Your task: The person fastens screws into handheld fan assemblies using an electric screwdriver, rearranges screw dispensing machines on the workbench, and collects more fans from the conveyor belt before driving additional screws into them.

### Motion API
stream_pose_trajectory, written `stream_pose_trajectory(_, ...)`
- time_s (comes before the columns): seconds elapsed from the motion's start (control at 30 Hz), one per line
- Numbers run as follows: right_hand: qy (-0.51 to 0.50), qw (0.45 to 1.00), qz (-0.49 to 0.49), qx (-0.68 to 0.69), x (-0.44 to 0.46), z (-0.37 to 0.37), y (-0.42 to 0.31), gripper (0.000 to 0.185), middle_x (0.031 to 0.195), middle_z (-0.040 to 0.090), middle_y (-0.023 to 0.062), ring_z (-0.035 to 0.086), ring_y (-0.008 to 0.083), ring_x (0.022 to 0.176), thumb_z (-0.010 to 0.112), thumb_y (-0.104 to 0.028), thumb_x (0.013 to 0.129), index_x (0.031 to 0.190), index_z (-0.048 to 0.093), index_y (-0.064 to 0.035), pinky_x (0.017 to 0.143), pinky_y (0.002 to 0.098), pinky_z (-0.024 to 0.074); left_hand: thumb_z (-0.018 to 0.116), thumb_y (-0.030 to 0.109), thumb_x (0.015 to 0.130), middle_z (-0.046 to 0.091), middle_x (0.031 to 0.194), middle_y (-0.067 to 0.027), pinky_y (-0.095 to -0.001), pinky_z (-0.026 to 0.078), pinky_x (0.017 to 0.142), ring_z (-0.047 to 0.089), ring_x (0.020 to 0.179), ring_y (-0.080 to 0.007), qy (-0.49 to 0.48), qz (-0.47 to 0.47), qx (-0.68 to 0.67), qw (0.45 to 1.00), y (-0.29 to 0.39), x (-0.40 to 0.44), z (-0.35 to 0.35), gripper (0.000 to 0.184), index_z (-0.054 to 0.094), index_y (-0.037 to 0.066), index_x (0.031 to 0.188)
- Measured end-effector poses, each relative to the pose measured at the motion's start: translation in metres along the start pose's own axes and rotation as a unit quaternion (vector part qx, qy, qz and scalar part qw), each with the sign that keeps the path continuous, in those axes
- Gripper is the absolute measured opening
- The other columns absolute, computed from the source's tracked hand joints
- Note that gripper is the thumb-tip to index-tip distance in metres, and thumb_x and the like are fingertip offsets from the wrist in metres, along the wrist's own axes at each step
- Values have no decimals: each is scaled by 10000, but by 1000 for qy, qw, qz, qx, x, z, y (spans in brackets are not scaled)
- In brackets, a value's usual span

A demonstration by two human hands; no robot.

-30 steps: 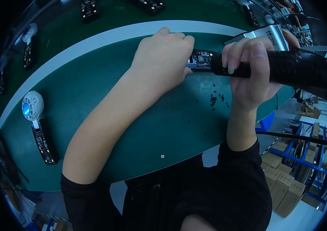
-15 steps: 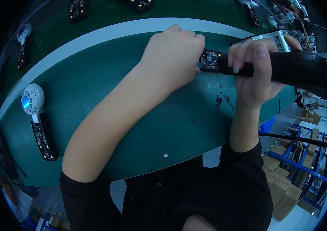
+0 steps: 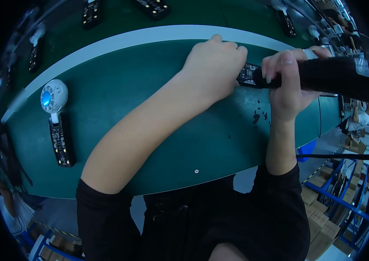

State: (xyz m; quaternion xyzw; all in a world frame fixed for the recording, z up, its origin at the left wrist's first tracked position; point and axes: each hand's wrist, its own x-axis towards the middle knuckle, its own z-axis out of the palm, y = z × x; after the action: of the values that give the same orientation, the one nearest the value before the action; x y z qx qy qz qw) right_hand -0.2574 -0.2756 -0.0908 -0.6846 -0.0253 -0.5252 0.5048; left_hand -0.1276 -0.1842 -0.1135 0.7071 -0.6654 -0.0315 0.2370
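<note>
Your left hand (image 3: 217, 65) grips the circuit-board unit (image 3: 248, 74), far and right; your right hand (image 3: 286, 89) wraps the black tool (image 3: 336, 78) meeting it. Work looks midway: small dark screws (image 3: 256, 117) lie loose nearer you.

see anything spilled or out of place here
Small dark pieces, probably screws, lie loose on the green table, nearer the person than the circuit board, with no container, so they look spilled. A pale disc lies alone by the near edge; it may belong there.
</note>
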Motion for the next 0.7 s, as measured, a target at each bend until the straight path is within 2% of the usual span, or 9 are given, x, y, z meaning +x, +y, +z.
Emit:
stream_pose_trajectory(0.1, 47, 998, 17, -28, 0, 8, -7, 528, 718, 620, 88, 586, 165, 554, 603, 45, 941, 1382, 320, -23, 569, 307, 500, 870, 279, 727, 703, 1030, -91, -402, 573, 855, 654, 1043, -301, -9, -8, 26, 1000, 5, 0, -7, 410, 661, 77, 1016)
stream_pose_trajectory(0.2, 54, 995, 34, 74, 1, -13, -10, 555, 778, 577, 95, 566, 177, 597, 550, -5, 988, 1455, 263, -94, 585, 368, 514, 870, 311, 728, 711, 1047, -91, -414, 558, 853, 651, 1064, -296, -126, -34, 115, 985, -18, -8, -45, 457, 663, 71, 1057)
stream_pose_trajectory(0.23, 56, 996, 19, 65, 3, -30, -14, 503, 796, 566, 92, 560, 172, 616, 499, -61, 1028, 1464, 253, -116, 606, 374, 506, 858, 308, 747, 710, 1039, -79, -422, 549, 868, 650, 1065, -291, -133, -59, 112, 983, -33, -15, -67, 447, 662, 90, 1084)
stream_pose_trajectory(0.33, 24, 994, 39, 95, 7, -83, -27, 400, 939, 552, 93, 529, 165, 698, 480, -259, 1061, 1403, 322, -126, 665, 359, 448, 837, 345, 776, 709, 1069, -83, -421, 549, 875, 650, 1073, -301, 74, -69, 173, 980, -109, -60, -126, 456, 664, 133, 1140)
stream_pose_trajectory(0.37, 13, 994, 46, 102, 8, -99, -30, 390, 987, 548, 93, 518, 163, 726, 474, -326, 1072, 1382, 344, -129, 684, 354, 428, 824, 377, 801, 710, 1115, -102, -418, 554, 873, 660, 1082, -309, 53, -136, 195, 970, -132, -72, -156, 473, 672, 131, 1176)
stream_pose_trajectory(0.43, -6, 990, 61, 127, 7, -127, -30, 386, 1076, 529, 96, 505, 167, 731, 504, -383, 1062, 1326, 409, -118, 684, 346, 409, 789, 466, 839, 712, 1151, -126, -400, 557, 883, 676, 1084, -320, 81, -212, 237, 945, -194, -99, -191, 533, 682, 100, 1211)
stream_pose_trajectory(0.57, 80, 991, 46, 95, 0, -139, -40, 391, 1159, 511, 92, 507, 182, 777, 536, -406, 1048, 1272, 463, -94, 697, 351, 402, 746, 609, 824, 726, 1108, -190, -401, 553, 909, 703, 1036, -344, 107, -377, 286, 874, -302, -143, -224, 681, 697, 26, 1173)
stream_pose_trajectory(0.63, 127, 988, 23, 84, -5, -141, -41, 391, 1145, 529, 90, 509, 197, 825, 532, -384, 1051, 1290, 456, -84, 740, 372, 405, 733, 644, 807, 730, 1097, -209, -418, 551, 915, 710, 1022, -347, 112, -471, 263, 835, -310, -140, -209, 727, 703, 8, 1159)
stream_pose_trajectory(0.7, 167, 984, 6, 61, -5, -134, -41, 381, 1118, 545, 86, 507, 208, 857, 525, -356, 1057, 1308, 455, -79, 774, 389, 406, 708, 644, 828, 719, 1134, -220, -426, 545, 927, 704, 1050, -353, 74, -489, 240, 836, -301, -131, -194, 732, 689, 20, 1211)
